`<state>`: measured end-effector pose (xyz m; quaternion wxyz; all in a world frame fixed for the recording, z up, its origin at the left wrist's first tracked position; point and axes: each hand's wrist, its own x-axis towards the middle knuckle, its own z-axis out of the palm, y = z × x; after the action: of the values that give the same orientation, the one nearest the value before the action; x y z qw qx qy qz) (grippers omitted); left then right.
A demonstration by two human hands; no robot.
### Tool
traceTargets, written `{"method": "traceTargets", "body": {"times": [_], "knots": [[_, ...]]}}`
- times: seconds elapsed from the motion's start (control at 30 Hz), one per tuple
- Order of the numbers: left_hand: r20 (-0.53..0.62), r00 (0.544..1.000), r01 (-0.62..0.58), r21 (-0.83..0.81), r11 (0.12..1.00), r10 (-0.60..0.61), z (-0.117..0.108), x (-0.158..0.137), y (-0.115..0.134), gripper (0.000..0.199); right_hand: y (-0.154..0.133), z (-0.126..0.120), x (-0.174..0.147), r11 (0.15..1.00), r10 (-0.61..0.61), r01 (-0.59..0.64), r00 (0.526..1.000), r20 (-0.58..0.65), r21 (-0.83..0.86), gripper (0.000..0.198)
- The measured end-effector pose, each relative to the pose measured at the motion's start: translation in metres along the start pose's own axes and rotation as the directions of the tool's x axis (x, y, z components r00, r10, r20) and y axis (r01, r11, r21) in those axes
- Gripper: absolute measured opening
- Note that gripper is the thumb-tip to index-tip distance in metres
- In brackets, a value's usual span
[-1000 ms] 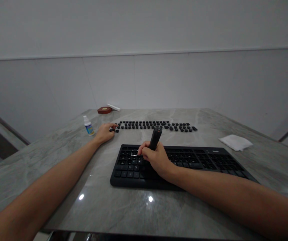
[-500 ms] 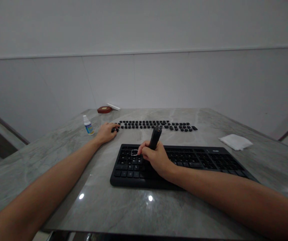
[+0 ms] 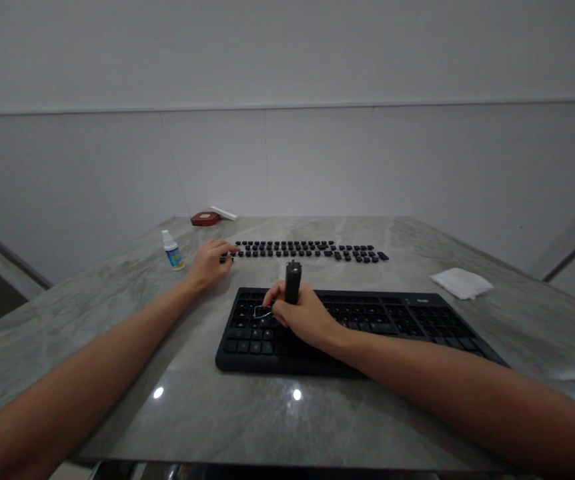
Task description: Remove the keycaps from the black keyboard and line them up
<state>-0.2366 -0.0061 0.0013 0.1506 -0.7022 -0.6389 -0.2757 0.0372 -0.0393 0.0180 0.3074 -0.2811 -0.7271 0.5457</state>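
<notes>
My right hand [image 3: 307, 317] is wrapped round a black-handled keycap puller [image 3: 293, 281]. The handle sticks up above my fist, and the tool's wire loop hangs over the left part of the black keyboard [image 3: 252, 362]. Many keyboard positions there show bare switch stems, while the front left rows carry keycaps. Farther back, my left hand [image 3: 211, 264] lies on the table with its fingers stretched out. Its fingertips reach the left end of the loose black keycaps [image 3: 282, 252], which stand in rows behind the keyboard. A few of these keycaps are partly hidden under the fingers.
A small white spray bottle [image 3: 173, 251] with a blue label stands left of my left hand. A folded white cloth [image 3: 461, 283] lies to the right. At the back are a brown box [image 3: 205, 219] and a flat white object [image 3: 224, 213]. The grey marble-patterned table [image 3: 227, 427] meets a wall.
My right hand has shifted slightly left, and the puller's handle has swung more upright. Its wire loop now hangs tilted. My left hand stays by the loose keycaps.
</notes>
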Motion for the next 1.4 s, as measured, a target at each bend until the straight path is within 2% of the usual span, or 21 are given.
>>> {"method": "traceTargets", "body": {"times": [0.03, 0.1, 0.2, 0.27, 0.37, 0.43, 0.53, 0.6, 0.7, 0.87, 1.17, 1.4], "knots": [[-0.015, 0.999, -0.033, -0.049, 0.998, 0.032, -0.008, 0.000, 0.013, 0.029, -0.001, -0.002, 0.001, 0.997, -0.023, 0.026, 0.999, 0.037, -0.067, 0.018], [0.058, 0.991, -0.108, -0.205, 0.973, 0.123, -0.025, -0.001, 0.043, 0.025, -0.001, -0.007, 0.002, 0.967, -0.103, 0.126, 0.988, 0.114, -0.220, 0.021], [0.200, 0.948, -0.173, -0.333, 0.927, 0.248, -0.045, -0.007, 0.085, 0.023, 0.001, -0.015, 0.002, 0.870, -0.214, 0.286, 0.953, 0.215, -0.403, 0.021], [0.204, 0.920, -0.237, -0.386, 0.891, 0.333, -0.052, -0.015, 0.102, 0.023, 0.005, -0.019, 0.000, 0.811, -0.263, 0.365, 0.926, 0.272, -0.457, 0.026], [0.158, 0.895, -0.309, -0.455, 0.835, 0.417, -0.052, -0.028, 0.108, 0.023, 0.010, -0.023, -0.005, 0.688, -0.325, 0.511, 0.852, 0.411, -0.515, 0.034], [0.182, 0.857, -0.330, -0.524, 0.785, 0.481, -0.051, -0.035, 0.105, 0.021, 0.011, -0.023, -0.008, 0.595, -0.347, 0.574, 0.814, 0.465, -0.562, 0.035], [0.231, 0.812, -0.309, -0.608, 0.731, 0.536, -0.054, -0.043, 0.099, 0.017, 0.009, -0.021, -0.012, 0.486, -0.359, 0.616, 0.787, 0.502, -0.620, 0.037], [0.276, 0.783, -0.290, -0.631, 0.720, 0.558, -0.057, -0.045, 0.098, 0.015, 0.009, -0.020, -0.013, 0.448, -0.364, 0.620, 0.784, 0.502, -0.644, 0.037], [0.324, 0.752, -0.272, -0.640, 0.718, 0.574, -0.058, -0.046, 0.098, 0.016, 0.013, -0.018, -0.013, 0.436, -0.384, 0.610, 0.791, 0.476, -0.662, 0.034], [0.359, 0.745, -0.242, -0.640, 0.729, 0.562, -0.055, -0.046, 0.097, 0.014, 0.018, -0.017, -0.012, 0.468, -0.388, 0.578, 0.814, 0.431, -0.669, 0.033], [0.364, 0.763, -0.192, -0.660, 0.726, 0.533, -0.046, -0.045, 0.095, 0.017, 0.019, -0.015, -0.012, 0.450, -0.458, 0.580, 0.803, 0.382, -0.679, 0.020], [0.371, 0.775, -0.163, -0.664, 0.729, 0.512, -0.043, -0.046, 0.091, 0.019, 0.019, -0.017, -0.012, 0.490, -0.457, 0.568, 0.814, 0.359, -0.662, 0.022]]}}
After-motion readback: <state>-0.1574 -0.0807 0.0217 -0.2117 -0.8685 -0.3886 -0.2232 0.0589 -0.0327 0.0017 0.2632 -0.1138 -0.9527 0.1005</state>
